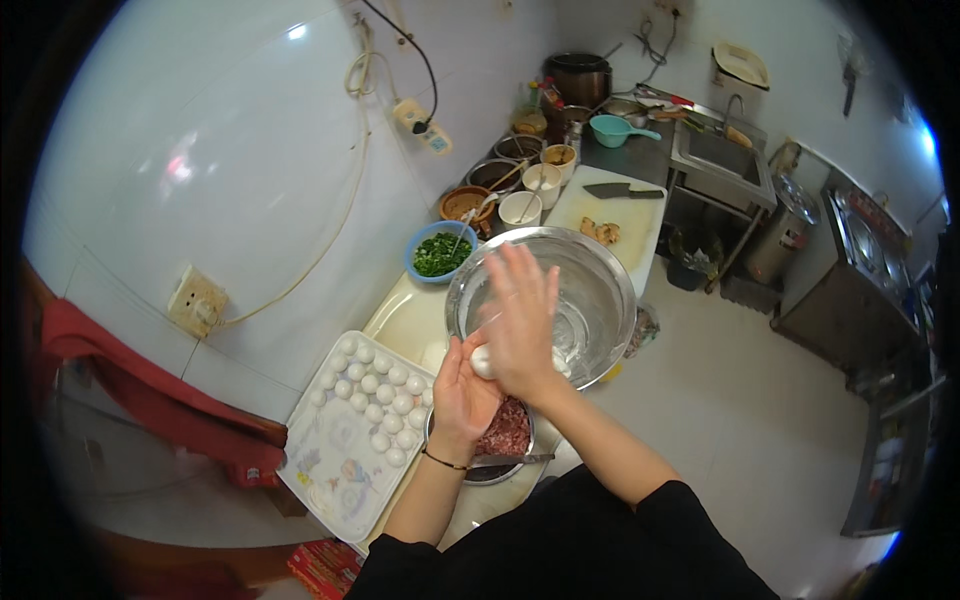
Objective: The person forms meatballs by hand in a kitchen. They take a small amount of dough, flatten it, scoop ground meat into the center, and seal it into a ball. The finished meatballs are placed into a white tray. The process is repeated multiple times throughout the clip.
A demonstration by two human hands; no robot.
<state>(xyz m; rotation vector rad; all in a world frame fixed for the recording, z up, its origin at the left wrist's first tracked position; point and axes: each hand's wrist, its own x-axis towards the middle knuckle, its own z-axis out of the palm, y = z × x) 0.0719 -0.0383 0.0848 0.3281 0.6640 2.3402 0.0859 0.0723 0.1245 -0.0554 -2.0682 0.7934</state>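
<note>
A white dough ball (pixel 482 361) lies against the fingers of my left hand (pixel 466 390), whose palm faces up. My right hand (pixel 519 322), blurred, is over it with fingers extended and partly hides the ball. Both hands are at the near left rim of a large steel bowl (pixel 616 300) with white residue inside; more white dough shows behind my right wrist. Below my left hand, a metal bowl holds minced meat (pixel 507 431), with a flat metal utensil (pixel 517 459) across it. White balls stand in rows on a white tray (pixel 346 502) at the left.
A blue bowl of chopped greens (pixel 442 255) stands beyond the steel bowl, beside seasoning containers (pixel 520 210). A cleaver (pixel 619 191) and ginger-like pieces (pixel 600 231) lie on a white cutting board (pixel 645 225). A metal sink (pixel 720 154) stands farther back; a wall runs along the left.
</note>
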